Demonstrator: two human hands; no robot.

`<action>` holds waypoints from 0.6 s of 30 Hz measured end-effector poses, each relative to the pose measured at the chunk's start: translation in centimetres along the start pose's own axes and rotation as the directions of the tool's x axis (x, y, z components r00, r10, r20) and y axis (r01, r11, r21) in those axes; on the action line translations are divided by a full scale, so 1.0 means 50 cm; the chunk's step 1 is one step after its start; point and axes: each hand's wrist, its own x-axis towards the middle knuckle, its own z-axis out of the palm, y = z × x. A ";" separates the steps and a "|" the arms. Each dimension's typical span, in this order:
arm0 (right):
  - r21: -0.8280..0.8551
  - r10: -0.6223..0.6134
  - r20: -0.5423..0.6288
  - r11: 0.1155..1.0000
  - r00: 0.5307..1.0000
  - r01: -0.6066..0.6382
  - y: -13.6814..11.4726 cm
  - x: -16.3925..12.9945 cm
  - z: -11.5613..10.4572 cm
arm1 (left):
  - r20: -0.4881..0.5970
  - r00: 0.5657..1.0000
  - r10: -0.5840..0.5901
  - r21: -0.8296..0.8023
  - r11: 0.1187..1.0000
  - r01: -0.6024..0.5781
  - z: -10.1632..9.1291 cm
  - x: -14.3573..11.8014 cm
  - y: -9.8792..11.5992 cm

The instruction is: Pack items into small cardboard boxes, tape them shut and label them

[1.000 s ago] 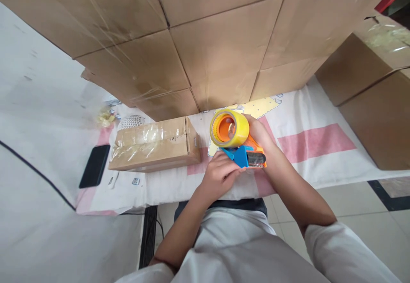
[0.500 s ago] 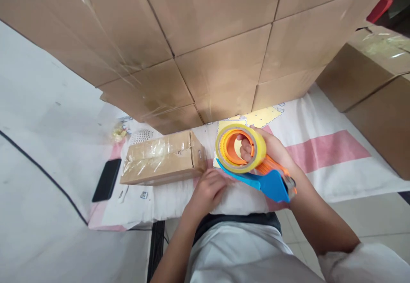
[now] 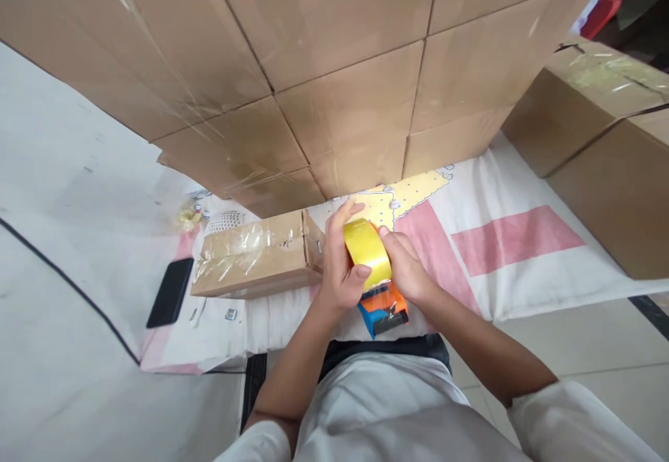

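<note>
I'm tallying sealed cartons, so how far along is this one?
Done: the small carton on the cloth already carries clear tape on top. In hand: left hand and right hand both grip the yellow tape roll on its dispenser. Left: no fresh strip reaches the carton.

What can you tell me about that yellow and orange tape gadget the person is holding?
The tape dispenser is plastic, with an orange body and a blue part at its near end, and carries a roll of yellow tape seen edge-on. It is held above the near edge of the cloth-covered table. The left hand wraps the roll from the left, thumb on the tape; the right hand grips it from the right.
</note>
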 end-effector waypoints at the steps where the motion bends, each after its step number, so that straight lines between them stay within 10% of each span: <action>1: 0.047 0.014 0.014 0.999 1.000 -0.014 0.000 -0.001 0.003 | 0.027 1.000 -0.016 0.003 1.000 0.016 -0.005 -0.004 -0.001; 8: 0.127 -0.020 0.107 0.992 0.994 0.007 0.003 -0.009 -0.019 | -0.001 0.992 -0.130 -0.167 0.978 0.128 -0.045 -0.029 0.023; 18: -0.074 -0.029 -0.370 0.997 0.928 0.002 0.017 0.017 -0.249 | -0.172 0.931 -0.321 -0.288 0.921 0.264 -0.036 -0.054 0.081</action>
